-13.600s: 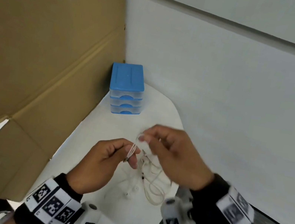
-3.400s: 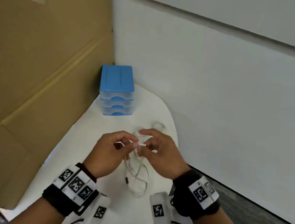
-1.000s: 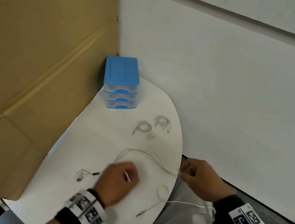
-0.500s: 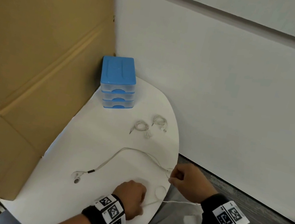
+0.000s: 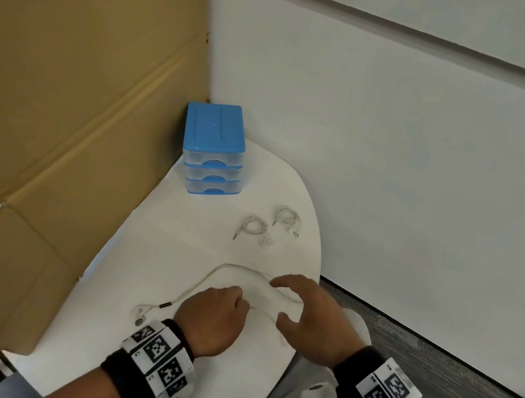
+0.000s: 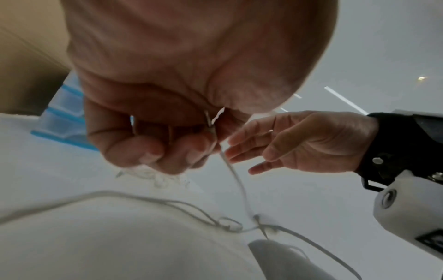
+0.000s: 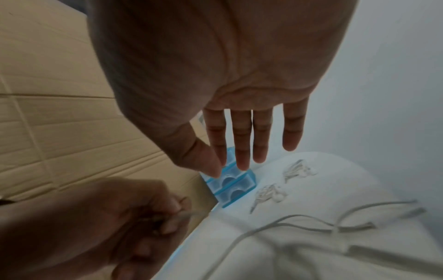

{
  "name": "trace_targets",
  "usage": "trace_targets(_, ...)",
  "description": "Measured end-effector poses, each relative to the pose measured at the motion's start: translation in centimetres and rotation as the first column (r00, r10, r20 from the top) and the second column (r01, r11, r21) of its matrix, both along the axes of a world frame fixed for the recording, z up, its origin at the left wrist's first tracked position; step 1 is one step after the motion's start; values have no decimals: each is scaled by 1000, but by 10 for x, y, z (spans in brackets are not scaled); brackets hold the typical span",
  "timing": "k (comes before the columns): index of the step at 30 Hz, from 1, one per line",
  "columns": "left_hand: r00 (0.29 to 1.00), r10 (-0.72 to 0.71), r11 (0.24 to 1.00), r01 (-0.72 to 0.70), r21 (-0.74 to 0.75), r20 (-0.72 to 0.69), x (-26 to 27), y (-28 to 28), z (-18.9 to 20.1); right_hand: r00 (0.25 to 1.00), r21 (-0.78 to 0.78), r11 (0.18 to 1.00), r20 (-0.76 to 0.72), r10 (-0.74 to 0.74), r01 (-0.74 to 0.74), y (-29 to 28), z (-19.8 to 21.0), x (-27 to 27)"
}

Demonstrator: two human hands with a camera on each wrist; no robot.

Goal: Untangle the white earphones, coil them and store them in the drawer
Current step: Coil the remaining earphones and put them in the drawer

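A white earphone cable (image 5: pixel 205 281) lies stretched across the white table (image 5: pixel 155 250), its earbuds (image 5: pixel 139 313) at the left. My left hand (image 5: pixel 217 316) pinches the plug end of the cable (image 6: pixel 230 170) between curled fingers. My right hand (image 5: pixel 307 314) hovers just right of it, fingers (image 7: pixel 242 144) straight and spread, holding nothing. The blue-topped drawer unit (image 5: pixel 212 148) stands at the table's far corner, all its drawers pushed in. Two coiled earphones (image 5: pixel 254 227) (image 5: pixel 287 218) lie in front of it.
A big cardboard sheet (image 5: pixel 63 96) leans along the table's left side. A white wall (image 5: pixel 401 152) runs behind and to the right. The table's curved edge (image 5: pixel 318 263) drops off to grey carpet (image 5: pixel 451 369) at the right.
My right hand has let go of the cable and opened above the table. My left hand has moved up and right, holding the cable's plug end.
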State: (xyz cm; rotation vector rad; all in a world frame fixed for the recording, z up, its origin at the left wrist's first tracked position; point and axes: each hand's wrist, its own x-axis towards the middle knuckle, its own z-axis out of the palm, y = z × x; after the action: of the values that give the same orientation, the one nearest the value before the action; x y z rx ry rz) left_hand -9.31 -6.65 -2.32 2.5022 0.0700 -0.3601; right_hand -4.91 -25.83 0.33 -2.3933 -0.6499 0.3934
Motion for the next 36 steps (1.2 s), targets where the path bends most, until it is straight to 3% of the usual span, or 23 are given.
trace_targets(2,998,-14,1000,15,-25,56,0,3,9,998,57,998,-51,24,-21,9,4,-4)
trace_targets(6,995,46,967,-23,-252,85,1,17,32,993,202,978,-116,-30,53,18,16,-3)
trace_targets(11,973,231,798,-199,-569,-16,-3,43,73,966,307,945,-257,-33,114,3,42,10)
trace_targets(17,972,232,721,-157,-675,21,-2,43,109,944,401,916,-303,131,2,25,57,-3)
trace_targets(21,941,336,522,-208,-827,-24,-1,47,120,885,558,819,-439,155,133,35,50,-8)
trace_targets(25,865,468,220,-313,-924,-182,6,70,125,858,536,774,-513,-18,337,28,33,-1)
trace_targets(27,841,482,150,-356,-922,-246,7,81,123,876,531,760,-471,-102,374,23,28,6)
trace_targets(29,847,467,183,-375,-909,-255,5,80,119,898,521,768,-412,-155,372,21,24,12)
trace_targets(33,898,390,346,-351,-870,-207,-1,65,111,918,484,803,-350,-186,347,18,16,18)
trace_targets(36,940,300,442,-290,-849,-164,-4,56,108,962,281,933,-219,-164,223,14,14,18)
